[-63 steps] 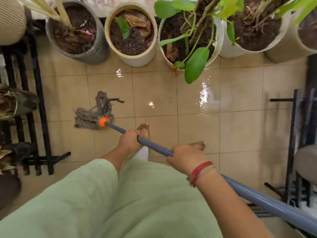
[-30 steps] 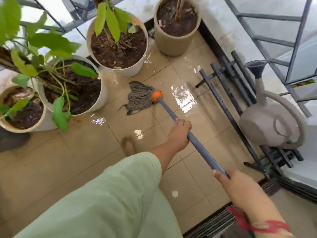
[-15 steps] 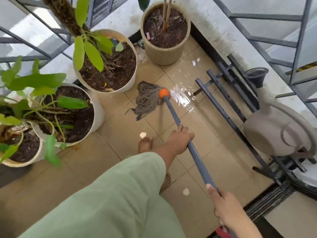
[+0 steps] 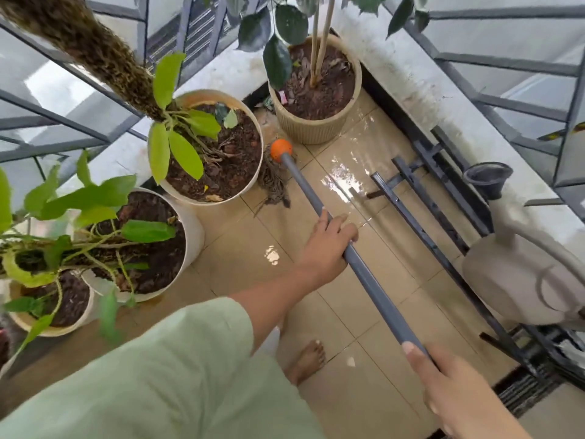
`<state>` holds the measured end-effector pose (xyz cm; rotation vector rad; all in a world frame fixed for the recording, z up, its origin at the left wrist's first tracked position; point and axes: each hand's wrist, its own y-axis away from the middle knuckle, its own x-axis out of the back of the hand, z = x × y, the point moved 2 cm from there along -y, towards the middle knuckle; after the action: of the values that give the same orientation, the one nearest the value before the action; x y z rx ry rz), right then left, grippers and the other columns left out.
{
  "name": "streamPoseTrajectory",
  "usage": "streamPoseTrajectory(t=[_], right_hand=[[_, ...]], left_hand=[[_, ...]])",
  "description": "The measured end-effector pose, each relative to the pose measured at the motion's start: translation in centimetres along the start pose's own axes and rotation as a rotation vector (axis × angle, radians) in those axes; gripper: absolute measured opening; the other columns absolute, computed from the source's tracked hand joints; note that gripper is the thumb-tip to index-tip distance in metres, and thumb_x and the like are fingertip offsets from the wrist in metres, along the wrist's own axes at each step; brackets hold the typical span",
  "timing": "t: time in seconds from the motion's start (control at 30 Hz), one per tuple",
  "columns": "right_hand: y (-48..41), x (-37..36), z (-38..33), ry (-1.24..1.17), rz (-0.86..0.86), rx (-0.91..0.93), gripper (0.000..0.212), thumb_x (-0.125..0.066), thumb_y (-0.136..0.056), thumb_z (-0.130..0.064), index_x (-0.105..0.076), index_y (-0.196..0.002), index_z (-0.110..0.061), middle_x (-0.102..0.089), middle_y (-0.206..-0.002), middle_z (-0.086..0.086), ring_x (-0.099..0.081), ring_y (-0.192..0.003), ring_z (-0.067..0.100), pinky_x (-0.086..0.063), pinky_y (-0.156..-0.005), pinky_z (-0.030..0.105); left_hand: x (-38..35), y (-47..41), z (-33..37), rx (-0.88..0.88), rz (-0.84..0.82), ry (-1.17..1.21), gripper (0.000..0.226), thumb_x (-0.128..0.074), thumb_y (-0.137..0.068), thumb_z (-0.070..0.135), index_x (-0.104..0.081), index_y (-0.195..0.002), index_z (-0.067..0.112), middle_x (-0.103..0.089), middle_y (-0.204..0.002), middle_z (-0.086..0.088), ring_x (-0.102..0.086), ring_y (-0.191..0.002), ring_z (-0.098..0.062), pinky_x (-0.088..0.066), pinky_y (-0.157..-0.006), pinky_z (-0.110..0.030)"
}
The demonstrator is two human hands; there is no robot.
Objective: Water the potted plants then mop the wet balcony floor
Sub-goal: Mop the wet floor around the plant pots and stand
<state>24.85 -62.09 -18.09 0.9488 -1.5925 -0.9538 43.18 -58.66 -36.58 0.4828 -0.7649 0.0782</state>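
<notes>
While both hands hold the grey mop handle (image 4: pixel 364 274), its string mop head (image 4: pixel 275 182) lies on the floor (image 4: pixel 348 327) in the gap between the cream pot (image 4: pixel 202 94) and the ribbed beige pot (image 4: pixel 313 133), touching the cream pot's side. An orange collar (image 4: pixel 280 149) joins head and handle. The left hand (image 4: pixel 326 245) grips the handle about midway, fingers (image 4: pixel 340 224) curled over the top. The right hand (image 4: pixel 452 391) holds it nearer the upper end, thumb laid along the shaft; its other fingers are hidden beneath. Water shines on the tiles (image 4: pixel 342 182) just right of the handle, beside a black metal rack (image 4: pixel 443 242). A beige watering can (image 4: pixel 506 280) sits on that rack. A white pot (image 4: pixel 193 229) stands left of the cream one. One bare foot (image 4: pixel 308 359) shows below the left arm.
</notes>
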Motion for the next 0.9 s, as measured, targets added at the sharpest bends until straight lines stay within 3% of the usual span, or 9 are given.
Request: streamPoseTrajectory(t=[0.07,0.17,0.27,0.43,0.53,0.63,0.73,0.8,0.9], right_hand=[[0.5,0.5,0.8,-0.021,-0.014,-0.002,0.039,-0.044,-0.090,-0.050,-0.059,-0.083,-0.015,-0.041,-0.045,-0.006,-0.040,-0.045,0.010,-0.029,-0.044,0.019],[1.0,0.8,1.6,-0.078,-0.026,0.017,0.040,-0.047,-0.089,-0.049,-0.059,-0.081,-0.012,-0.038,-0.037,-0.008,-0.037,-0.034,0.003,-0.025,-0.034,0.013],[1.2,1.2,1.4,-0.189,-0.059,0.006,0.040,-0.046,-0.093,-0.043,-0.052,-0.071,-0.010,-0.036,-0.040,-0.005,-0.029,-0.027,0.004,-0.021,-0.030,0.014],[0.2,0.0,0.1,-0.308,-0.195,-0.037,0.042,-0.041,-0.094,-0.049,-0.045,-0.076,-0.012,-0.035,-0.047,-0.002,-0.026,-0.034,0.011,-0.024,-0.035,0.017],[-1.9,-1.9,-0.7,-0.356,-0.225,-0.040,0.040,-0.041,-0.094,-0.050,-0.044,-0.078,-0.013,-0.035,-0.051,-0.001,-0.027,-0.035,0.010,-0.025,-0.036,0.018],[-4.1,-4.2,-0.8,-0.325,-0.186,-0.032,0.039,-0.040,-0.096,-0.046,-0.044,-0.077,-0.012,-0.036,-0.050,0.001,-0.029,-0.034,0.011,-0.026,-0.035,0.017],[-6.0,-6.1,0.3,-0.212,-0.134,-0.014,0.042,-0.037,-0.096,-0.047,-0.044,-0.071,-0.014,-0.041,-0.054,0.001,-0.035,-0.039,0.011,-0.028,-0.042,0.021],[-6.4,-6.7,1.3,-0.141,-0.105,-0.009,0.042,-0.036,-0.095,-0.050,-0.043,-0.069,-0.018,-0.042,-0.059,0.000,-0.036,-0.046,0.012,-0.028,-0.047,0.024],[-5.2,-6.5,2.9,-0.153,-0.076,-0.048,0.041,-0.035,-0.095,-0.051,-0.046,-0.072,-0.019,-0.040,-0.056,-0.002,-0.035,-0.046,0.012,-0.027,-0.047,0.024]], left_hand=[[0.2,0.7,0.7,0.010,0.123,0.044,0.031,-0.061,-0.078,0.003,-0.051,-0.105,0.015,-0.042,-0.142,-0.011,-0.011,-0.144,-0.044,-0.009,-0.119,-0.051],[1.6,1.0,1.7,-0.004,0.231,0.067,0.021,-0.055,-0.085,0.005,-0.052,-0.104,0.015,-0.044,-0.141,-0.009,-0.011,-0.143,-0.046,-0.008,-0.117,-0.058],[2.9,0.8,2.7,0.013,0.238,0.049,0.021,-0.054,-0.088,0.004,-0.055,-0.107,0.014,-0.039,-0.147,-0.006,-0.001,-0.145,-0.043,-0.004,-0.116,-0.053],[3.7,0.5,1.5,0.082,0.251,-0.020,0.022,-0.053,-0.090,0.005,-0.053,-0.110,0.014,-0.037,-0.148,-0.004,-0.001,-0.146,-0.039,-0.005,-0.115,-0.056],[2.9,-0.2,-1.2,0.129,0.169,-0.017,0.020,-0.053,-0.092,0.007,-0.051,-0.110,0.013,-0.036,-0.147,-0.005,-0.003,-0.146,-0.038,-0.009,-0.116,-0.054],[0.8,-0.8,-4.3,0.108,-0.053,-0.108,0.027,-0.057,-0.086,0.004,-0.049,-0.110,0.013,-0.040,-0.139,-0.008,-0.013,-0.144,-0.041,-0.018,-0.116,-0.053],[-1.6,-0.8,-5.5,0.069,-0.240,-0.130,0.031,-0.057,-0.084,0.003,-0.048,-0.114,0.009,-0.042,-0.132,-0.011,-0.028,-0.137,-0.034,-0.002,-0.120,-0.041],[-2.7,-0.6,-5.4,0.057,-0.220,-0.097,0.032,-0.056,-0.084,0.000,-0.049,-0.115,0.005,-0.043,-0.132,-0.014,-0.032,-0.134,-0.032,0.006,-0.118,-0.033],[-3.7,0.4,-3.8,0.047,-0.193,-0.073,0.034,-0.054,-0.085,-0.004,-0.047,-0.117,0.004,-0.034,-0.144,-0.015,-0.015,-0.144,-0.035,0.002,-0.118,-0.033]])
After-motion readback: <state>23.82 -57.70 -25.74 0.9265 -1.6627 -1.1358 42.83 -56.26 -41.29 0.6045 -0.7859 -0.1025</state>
